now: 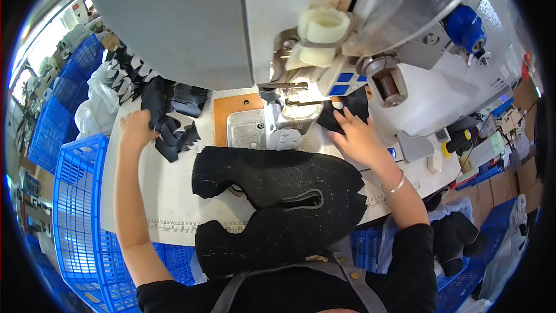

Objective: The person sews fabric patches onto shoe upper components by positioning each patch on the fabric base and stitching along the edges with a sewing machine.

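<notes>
- Just right of the sewing machine (pixel 168 23)'s stitching head, one flat black piece (pixel 359 102) lies on the white worktop (pixel 168 200), under the right hand (pixel 358 139). Its long axis cannot be told, as the hand and machine parts hide some of it.
- Of the two hands, the right is nearer and touches it: palm down, fingers spread, fingertips toward the stitching head. The left hand (pixel 138 130) is well apart, across the worktop.
- That left hand has its fingers curled at the near-left edge of a heap of black cut pieces (pixel 191 101); whether it pinches one cannot be told. The heap's pieces overlap too much to count.
- Between the forearms, nearer the body, lies one large U-shaped black fabric piece (pixel 289 177), long axis left to right, both arms pointing left, with one slit near the bend.
- Left of the stitching head: one metal plate (pixel 243 127) beside a brown panel (pixel 220 122).
- On the right wrist, one bracelet (pixel 395 183).
- Beside the worktop's left edge, one blue crate (pixel 74 188); more stand behind it.
</notes>
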A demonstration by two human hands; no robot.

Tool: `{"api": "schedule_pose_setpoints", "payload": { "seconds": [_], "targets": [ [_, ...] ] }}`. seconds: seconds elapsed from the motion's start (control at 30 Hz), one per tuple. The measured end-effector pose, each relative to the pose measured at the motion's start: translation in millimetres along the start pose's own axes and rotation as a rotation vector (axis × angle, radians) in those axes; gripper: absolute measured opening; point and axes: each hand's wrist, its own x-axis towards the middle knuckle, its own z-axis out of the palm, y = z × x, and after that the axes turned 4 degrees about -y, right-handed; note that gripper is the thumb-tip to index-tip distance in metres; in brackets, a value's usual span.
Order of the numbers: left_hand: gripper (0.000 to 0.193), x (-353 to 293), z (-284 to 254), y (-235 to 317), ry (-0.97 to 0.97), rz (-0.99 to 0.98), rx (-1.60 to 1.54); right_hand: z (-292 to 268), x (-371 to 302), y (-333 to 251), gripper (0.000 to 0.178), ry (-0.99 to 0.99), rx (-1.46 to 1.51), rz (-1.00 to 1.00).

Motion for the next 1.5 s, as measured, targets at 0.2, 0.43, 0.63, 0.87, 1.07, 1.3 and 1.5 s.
{"api": "schedule_pose_setpoints", "payload": {
  "seconds": [0.2, 0.43, 0.63, 0.87, 1.07, 1.3, 1.5],
  "targets": [
    [0.042, -13.7, 98.8, -123.9, -0.147, 0.110, -0.499, -56.3, -43.3, -37.2, 0.067, -0.253, 0.497, -0.480],
    [0.056, -14.5, 91.3, -84.7, 0.179, 0.091, -0.537, -60.2, -60.7, -53.6, 0.076, -0.041, 0.273, -0.556],
    [0.055, 2.8, 95.0, -103.0, -0.014, 0.041, -0.412, -59.3, -61.0, -59.9, 0.075, -0.058, 0.477, -0.437],
    [0.046, -9.0, 93.3, -119.0, -0.061, -0.148, -0.703, -64.5, -53.8, -45.9, 0.032, -0.013, 0.737, -0.395],
    [0.032, -52.4, 107.8, -127.1, 0.045, -0.130, -0.666, -73.4, -52.1, -49.3, 0.032, 0.009, 0.744, -0.425],
    [0.035, -87.6, 123.3, -144.0, 0.275, -0.229, -0.530, -72.4, -51.8, -49.3, 0.031, -0.007, 0.776, -0.458],
    [0.034, -86.1, 101.2, -125.6, 0.268, -0.239, -0.698, -82.2, -58.8, -42.7, 0.019, 0.041, 0.768, -0.427]
  ]
}}
